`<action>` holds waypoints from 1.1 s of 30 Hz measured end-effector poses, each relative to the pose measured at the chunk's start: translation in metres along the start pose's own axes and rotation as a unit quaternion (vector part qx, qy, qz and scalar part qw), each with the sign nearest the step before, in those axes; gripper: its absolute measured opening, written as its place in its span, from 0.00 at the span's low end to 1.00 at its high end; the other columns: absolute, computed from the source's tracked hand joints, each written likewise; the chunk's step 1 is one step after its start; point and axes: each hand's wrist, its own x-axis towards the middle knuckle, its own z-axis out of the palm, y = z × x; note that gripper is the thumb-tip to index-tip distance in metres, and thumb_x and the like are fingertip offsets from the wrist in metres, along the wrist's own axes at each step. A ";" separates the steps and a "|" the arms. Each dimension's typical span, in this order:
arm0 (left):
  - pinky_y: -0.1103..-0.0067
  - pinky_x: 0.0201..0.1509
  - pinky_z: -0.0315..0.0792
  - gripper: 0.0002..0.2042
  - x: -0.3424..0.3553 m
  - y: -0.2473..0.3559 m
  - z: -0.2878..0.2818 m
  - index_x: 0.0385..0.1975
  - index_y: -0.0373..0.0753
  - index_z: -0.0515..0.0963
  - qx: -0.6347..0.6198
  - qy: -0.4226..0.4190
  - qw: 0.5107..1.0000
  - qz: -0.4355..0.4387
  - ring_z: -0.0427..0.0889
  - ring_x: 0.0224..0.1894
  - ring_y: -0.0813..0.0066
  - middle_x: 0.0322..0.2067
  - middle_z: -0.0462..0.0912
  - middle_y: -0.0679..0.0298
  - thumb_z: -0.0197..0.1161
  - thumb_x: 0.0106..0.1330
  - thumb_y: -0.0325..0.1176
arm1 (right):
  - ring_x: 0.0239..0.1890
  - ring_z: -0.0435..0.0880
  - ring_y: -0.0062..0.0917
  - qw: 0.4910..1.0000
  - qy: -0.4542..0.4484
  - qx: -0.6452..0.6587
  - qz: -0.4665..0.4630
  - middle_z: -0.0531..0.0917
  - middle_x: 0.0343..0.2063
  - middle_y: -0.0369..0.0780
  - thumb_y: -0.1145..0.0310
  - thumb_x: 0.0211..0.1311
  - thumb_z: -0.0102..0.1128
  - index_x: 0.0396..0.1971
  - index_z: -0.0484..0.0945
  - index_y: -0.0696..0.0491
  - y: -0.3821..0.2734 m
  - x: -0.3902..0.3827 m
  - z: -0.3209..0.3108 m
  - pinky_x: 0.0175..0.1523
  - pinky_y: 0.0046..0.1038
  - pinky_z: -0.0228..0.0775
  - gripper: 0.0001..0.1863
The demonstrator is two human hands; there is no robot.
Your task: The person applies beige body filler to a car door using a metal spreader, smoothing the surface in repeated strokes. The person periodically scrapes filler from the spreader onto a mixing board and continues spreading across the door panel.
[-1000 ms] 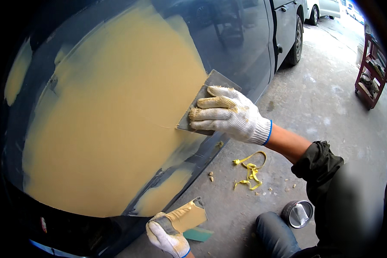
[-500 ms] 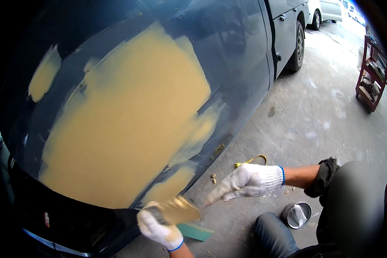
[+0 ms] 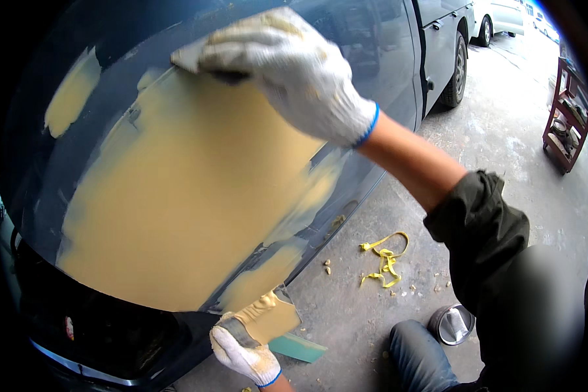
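My right hand [image 3: 297,85], in a white knit glove with blue cuff, grips a flat spreader [image 3: 184,60] at the upper edge of a broad beige filler patch [image 3: 170,202] on a dark car panel [image 3: 42,183]. A smaller patch [image 3: 70,93] is at the upper left. At the bottom, my gloved left hand [image 3: 242,353] grips a filler-loaded palette [image 3: 271,320] beside the panel's lower edge. A green flat strip [image 3: 297,346] shows just beneath the palette.
Yellow tape [image 3: 389,271] and small lumps lie on the concrete floor [image 3: 490,137]. A round can [image 3: 452,323] stands by my knee [image 3: 418,356]. A red trolley [image 3: 562,130] with items stands at right; a white car [image 3: 500,16] is farther back.
My right hand dropped toward the palette, then swung up and left to the patch's top edge. My left hand shifted slightly left, still gripping the palette.
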 end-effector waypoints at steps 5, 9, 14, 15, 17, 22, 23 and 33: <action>0.70 0.47 0.77 0.21 0.006 -0.004 -0.026 0.43 0.30 0.74 0.071 0.031 0.997 0.020 0.79 0.43 0.68 0.41 0.78 0.57 0.53 0.75 0.47 | 0.57 0.79 0.30 0.993 -0.049 0.095 0.047 0.83 0.50 0.31 0.73 0.51 0.61 0.45 0.84 0.43 -0.053 -0.079 0.029 0.66 0.43 0.65 0.19; 0.72 0.42 0.78 0.21 0.006 -0.015 -0.020 0.41 0.28 0.74 0.066 0.070 0.995 0.007 0.81 0.40 0.67 0.38 0.79 0.55 0.53 0.74 0.45 | 0.59 0.77 0.28 0.984 -0.139 0.085 0.065 0.80 0.54 0.30 0.69 0.55 0.58 0.51 0.81 0.39 -0.076 -0.139 0.023 0.69 0.45 0.63 0.21; 0.72 0.42 0.78 0.20 0.005 -0.020 -0.022 0.41 0.28 0.74 0.078 0.066 0.995 -0.003 0.80 0.40 0.68 0.38 0.78 0.56 0.53 0.74 0.45 | 0.60 0.76 0.27 0.969 -0.207 0.092 0.094 0.79 0.56 0.30 0.68 0.58 0.58 0.55 0.79 0.38 -0.098 -0.187 0.015 0.70 0.45 0.61 0.23; 0.72 0.42 0.78 0.20 0.004 -0.019 -0.020 0.41 0.28 0.74 0.075 0.066 0.995 -0.007 0.80 0.39 0.68 0.37 0.79 0.56 0.53 0.74 0.44 | 0.60 0.76 0.27 0.966 -0.219 0.095 0.096 0.79 0.56 0.30 0.68 0.58 0.58 0.55 0.78 0.38 -0.099 -0.189 0.013 0.70 0.45 0.61 0.23; 0.72 0.42 0.77 0.19 0.002 -0.020 -0.015 0.40 0.28 0.74 0.066 0.066 0.996 -0.016 0.80 0.39 0.68 0.37 0.79 0.56 0.53 0.74 0.44 | 0.59 0.77 0.28 0.966 -0.217 0.103 0.092 0.79 0.55 0.31 0.68 0.57 0.61 0.55 0.78 0.39 -0.099 -0.189 -0.001 0.69 0.45 0.62 0.23; 0.73 0.41 0.76 0.18 0.001 -0.017 -0.008 0.38 0.29 0.74 0.109 -0.055 0.992 0.010 0.80 0.37 0.68 0.34 0.79 0.57 0.53 0.74 0.43 | 0.59 0.79 0.29 0.785 -0.182 0.478 0.349 0.83 0.52 0.36 0.70 0.62 0.62 0.51 0.82 0.46 -0.133 -0.155 -0.065 0.67 0.36 0.66 0.17; 0.73 0.41 0.75 0.17 0.000 -0.018 -0.002 0.38 0.30 0.74 0.124 -0.095 0.988 0.011 0.79 0.37 0.68 0.33 0.79 0.57 0.53 0.74 0.42 | 0.61 0.77 0.29 0.636 -0.187 0.609 0.435 0.82 0.54 0.36 0.70 0.64 0.62 0.53 0.82 0.47 -0.138 -0.153 -0.081 0.67 0.34 0.66 0.17; 0.73 0.43 0.78 0.20 0.010 -0.005 0.014 0.40 0.29 0.73 0.043 0.024 0.998 0.025 0.79 0.39 0.69 0.37 0.77 0.57 0.53 0.74 0.46 | 0.46 0.84 0.30 0.950 -0.227 0.153 0.148 0.85 0.45 0.36 0.74 0.60 0.59 0.51 0.81 0.36 -0.018 -0.134 -0.058 0.51 0.29 0.77 0.21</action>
